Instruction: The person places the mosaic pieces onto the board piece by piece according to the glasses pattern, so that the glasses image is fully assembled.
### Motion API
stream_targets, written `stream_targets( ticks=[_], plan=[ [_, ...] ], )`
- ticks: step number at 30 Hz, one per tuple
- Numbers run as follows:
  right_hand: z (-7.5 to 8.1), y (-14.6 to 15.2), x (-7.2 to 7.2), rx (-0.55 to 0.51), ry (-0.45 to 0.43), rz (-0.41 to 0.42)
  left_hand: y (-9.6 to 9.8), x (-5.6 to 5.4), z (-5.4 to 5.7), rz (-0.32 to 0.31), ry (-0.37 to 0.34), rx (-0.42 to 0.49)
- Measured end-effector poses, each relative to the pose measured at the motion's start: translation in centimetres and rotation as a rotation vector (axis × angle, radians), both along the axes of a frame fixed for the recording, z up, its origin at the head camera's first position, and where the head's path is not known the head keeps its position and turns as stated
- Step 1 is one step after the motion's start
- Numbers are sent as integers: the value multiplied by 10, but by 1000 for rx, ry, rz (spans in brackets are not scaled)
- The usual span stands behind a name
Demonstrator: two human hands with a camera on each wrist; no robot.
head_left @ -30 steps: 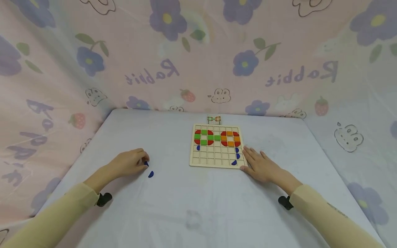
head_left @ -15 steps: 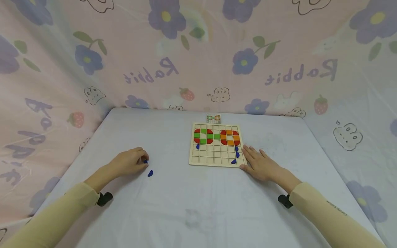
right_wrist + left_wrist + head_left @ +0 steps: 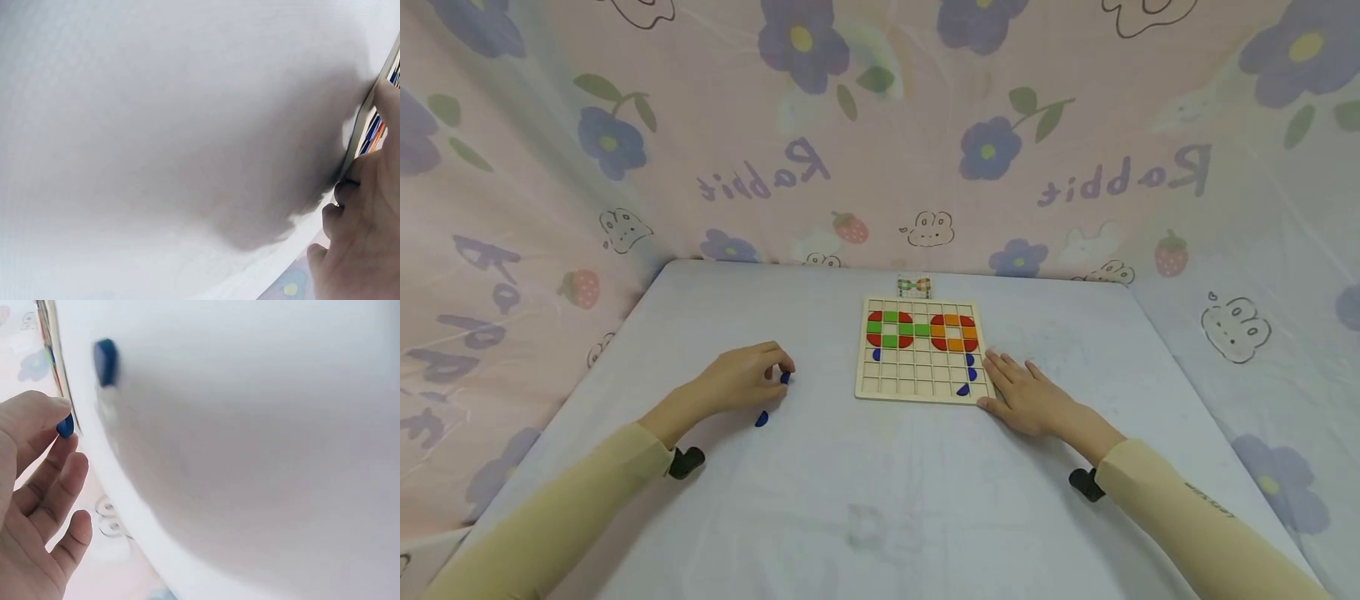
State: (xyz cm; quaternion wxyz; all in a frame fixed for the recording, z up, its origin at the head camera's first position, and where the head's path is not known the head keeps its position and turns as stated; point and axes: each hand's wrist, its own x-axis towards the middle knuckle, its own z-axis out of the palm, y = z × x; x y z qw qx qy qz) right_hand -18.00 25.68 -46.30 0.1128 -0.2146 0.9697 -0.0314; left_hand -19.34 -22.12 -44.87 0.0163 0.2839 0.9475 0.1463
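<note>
My left hand (image 3: 741, 379) pinches a blue half-round tile (image 3: 65, 427) between thumb and index finger, left of the wooden grid board (image 3: 910, 385). A second blue half-round tile (image 3: 762, 419) lies on the table just below that hand. Along the board's right edge, my right hand (image 3: 1033, 404) rests with its fingers extended and its thumb at the lower right corner. Red and green tiles (image 3: 890, 342) form a ring on the board's left, joined by a green square (image 3: 922, 330) to a red and orange ring (image 3: 955, 344). Below the rings sit several blue half-round tiles (image 3: 962, 390).
Behind the board lies a small card (image 3: 914, 287) printed with a coloured pattern. A white cloth covers the table (image 3: 865, 475). A printed curtain (image 3: 880, 150) with flowers and rabbits hangs along the back and sides.
My left hand has picked up the blue tile from the table and moved right and slightly away, towards the board. The other loose tile and my right hand have stayed in place.
</note>
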Motion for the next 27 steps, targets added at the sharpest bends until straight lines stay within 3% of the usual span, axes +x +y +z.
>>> stream_targets(
  ticks=[12, 19, 27],
  plan=[
    [-3, 1, -1, 8, 7, -2, 68, -31, 7, -64, -26, 44],
    [-1, 0, -2, 6, -3, -2, 99, -47, 2, -99, -102, 54],
    [-5, 2, -4, 11, -19, -21, 120, -55, -6, -104, -180, 67]
  ],
)
